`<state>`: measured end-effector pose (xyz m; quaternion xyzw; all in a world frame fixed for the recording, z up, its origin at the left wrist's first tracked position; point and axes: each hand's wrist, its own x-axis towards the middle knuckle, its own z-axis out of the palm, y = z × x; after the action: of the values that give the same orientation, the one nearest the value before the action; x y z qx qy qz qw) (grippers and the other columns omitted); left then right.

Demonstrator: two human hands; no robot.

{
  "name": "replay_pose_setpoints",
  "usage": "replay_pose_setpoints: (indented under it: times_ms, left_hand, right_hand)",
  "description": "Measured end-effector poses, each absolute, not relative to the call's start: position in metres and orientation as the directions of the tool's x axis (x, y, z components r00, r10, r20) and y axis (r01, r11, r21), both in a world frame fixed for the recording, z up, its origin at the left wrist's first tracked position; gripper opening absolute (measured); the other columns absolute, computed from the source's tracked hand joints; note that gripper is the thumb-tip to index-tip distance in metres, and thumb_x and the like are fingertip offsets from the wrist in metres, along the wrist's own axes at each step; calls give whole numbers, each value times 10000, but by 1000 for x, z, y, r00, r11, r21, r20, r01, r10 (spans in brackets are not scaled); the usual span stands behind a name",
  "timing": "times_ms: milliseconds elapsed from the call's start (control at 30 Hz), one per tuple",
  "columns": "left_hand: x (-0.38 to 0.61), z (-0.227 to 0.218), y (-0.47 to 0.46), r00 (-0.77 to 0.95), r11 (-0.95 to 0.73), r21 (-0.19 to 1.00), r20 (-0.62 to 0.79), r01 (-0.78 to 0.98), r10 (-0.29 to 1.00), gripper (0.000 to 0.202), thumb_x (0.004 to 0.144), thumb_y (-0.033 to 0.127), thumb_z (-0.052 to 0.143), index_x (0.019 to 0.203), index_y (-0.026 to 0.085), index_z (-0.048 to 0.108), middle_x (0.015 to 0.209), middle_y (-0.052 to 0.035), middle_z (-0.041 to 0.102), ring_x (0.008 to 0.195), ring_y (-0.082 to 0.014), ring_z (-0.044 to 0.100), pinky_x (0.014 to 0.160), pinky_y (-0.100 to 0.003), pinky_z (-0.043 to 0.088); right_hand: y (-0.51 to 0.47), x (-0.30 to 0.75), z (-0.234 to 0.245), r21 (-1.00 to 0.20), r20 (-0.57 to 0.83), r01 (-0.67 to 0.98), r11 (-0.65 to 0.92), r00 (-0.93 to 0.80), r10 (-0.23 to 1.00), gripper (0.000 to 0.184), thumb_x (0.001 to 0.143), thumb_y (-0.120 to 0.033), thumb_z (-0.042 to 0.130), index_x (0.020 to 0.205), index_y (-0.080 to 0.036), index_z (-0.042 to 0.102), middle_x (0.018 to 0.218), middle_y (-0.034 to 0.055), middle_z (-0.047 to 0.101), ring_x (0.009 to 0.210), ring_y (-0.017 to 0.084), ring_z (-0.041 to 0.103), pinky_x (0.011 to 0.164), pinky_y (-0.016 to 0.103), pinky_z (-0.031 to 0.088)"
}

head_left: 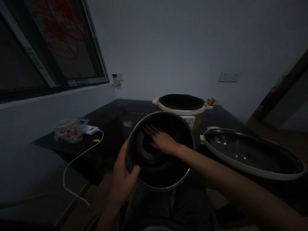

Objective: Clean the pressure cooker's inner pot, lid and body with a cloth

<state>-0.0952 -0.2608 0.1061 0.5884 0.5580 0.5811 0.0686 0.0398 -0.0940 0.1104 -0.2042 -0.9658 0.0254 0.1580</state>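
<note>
Black pot [160, 175] in left hand [124, 179], right hand [161, 140] inside.

Dim room. Left grip [124, 178] clasps the rim of black inner pot [158, 175], thumb inside; pot tilted toward camera, over the lap. Right grip [161, 140] lies flat inside the pot, fingers spread. On the table [115, 123] behind: cooker base [190, 121], lidless. Glass lid [250, 155] to its right. Bagged cup [68, 129] and white charger [90, 130] far left.

Nothing reads clearly; the cooker's panel label [189, 121] is too dim.
</note>
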Motion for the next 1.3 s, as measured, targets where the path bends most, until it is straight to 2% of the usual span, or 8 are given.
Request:
replay_pose_setpoints:
  times_ms: [167, 433, 533, 633, 767, 967, 1100, 1300]
  left_hand:
    - [-94, 109, -260, -300, -374, 746, 595, 551, 746, 715, 727, 69, 518, 1418, 223, 414, 1438, -69, 507, 1349, -265, 457, 1131, -419, 373]
    - [-98, 106, -261, -307, -358, 743, 593, 565, 745, 691, 738, 60, 511, 1408, 196, 412, 1437, -86, 507, 1347, -248, 462, 1129, -396, 375]
    - [-101, 105, -259, -312, -354, 751, 584, 556, 749, 679, 741, 58, 510, 1401, 188, 416, 1425, -90, 517, 1337, -243, 474, 1114, -382, 395]
    - [-102, 104, -257, -326, -348, 757, 581, 552, 746, 676, 734, 60, 517, 1392, 180, 424, 1412, -92, 529, 1333, -246, 477, 1118, -383, 389]
    - [-102, 104, -256, -329, -354, 757, 585, 550, 741, 673, 739, 70, 514, 1397, 180, 420, 1420, -93, 521, 1337, -247, 471, 1124, -391, 381]
    - [-100, 104, -257, -330, -345, 748, 590, 567, 737, 671, 735, 72, 509, 1395, 165, 424, 1415, -104, 526, 1328, -252, 480, 1118, -400, 389]
    - [-100, 102, -258, -334, -334, 748, 586, 574, 738, 690, 731, 58, 495, 1407, 175, 417, 1422, -95, 523, 1332, -245, 478, 1114, -387, 394]
    - [-100, 101, -258, -332, -345, 753, 585, 560, 740, 701, 740, 53, 502, 1419, 202, 411, 1446, -81, 502, 1352, -250, 455, 1129, -394, 376]
  right_hand:
    - [-95, 43, 112, -163, 266, 404, 900, -860, 435, 814, 861, -234, 640, 1533, -125, 194, 1600, 189, 167, 1494, 292, 80, 1182, 550, 171]
    - [-125, 36, 104, -59, 82, 121, 991, -989, 126, 602, 932, -238, 530, 1480, -91, 327, 1568, 145, 300, 1479, 259, 185, 1197, 518, 145]
    - [-131, 40, 96, -66, 16, 63, 996, -998, 64, 543, 944, -191, 485, 1464, -97, 360, 1561, 117, 327, 1474, 259, 206, 1192, 533, 166]
    - [-133, 51, 93, -113, -70, 61, 992, -996, 53, 526, 926, -103, 444, 1449, -136, 400, 1553, 93, 344, 1463, 243, 246, 1185, 532, 195]
    - [-129, 69, 91, -188, -168, 100, 977, -983, 68, 614, 837, -5, 488, 1407, -232, 478, 1523, 66, 400, 1434, 226, 321, 1184, 522, 202]
    - [-124, 83, 95, -113, -357, 128, 985, -931, 80, 622, 861, -22, 454, 1457, -193, 404, 1570, 69, 307, 1457, 254, 261, 1177, 551, 216]
    - [-123, 80, 108, -86, -321, 172, 981, -937, 136, 637, 887, -24, 384, 1502, -168, 306, 1609, 53, 192, 1484, 229, 166, 1189, 509, 220]
    - [-107, 67, 128, -56, -132, 255, 965, -960, 246, 636, 915, -49, 384, 1525, -120, 220, 1620, 102, 123, 1492, 251, 99, 1192, 492, 215]
